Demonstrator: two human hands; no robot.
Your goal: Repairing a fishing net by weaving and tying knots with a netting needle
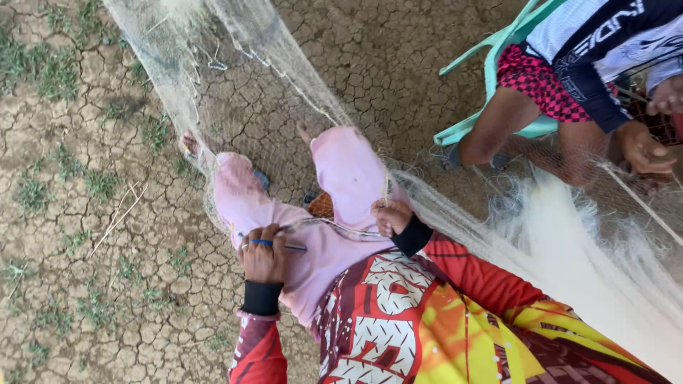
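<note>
Netting, pale and fine-meshed, is draped over my lap and runs away from my fingers up across the cracked earth [85,213]; this fishing net [235,64] is the thing I am working on. My left hand [263,257] is curled shut around a slim blue netting needle [274,244], its tip pointing past my knuckles toward my other hand. My right hand [390,216] is closed in a pinch on the net's corded edge line [341,226], which stretches between the two sets of fingers over my pink trousers [334,213]. The mesh looks very light, limp and slippery, likely to bunch and snag on anything rough, and thin enough to tear if yanked. I judge the corded edge to be the firmest place to grip, close beside the fingertips, keeping the strand taut. Beyond my right fingers the net heaps up in a white pile [569,235], where another person's hand [644,151] also handles it, seated on a green plastic chair [498,57].
</note>
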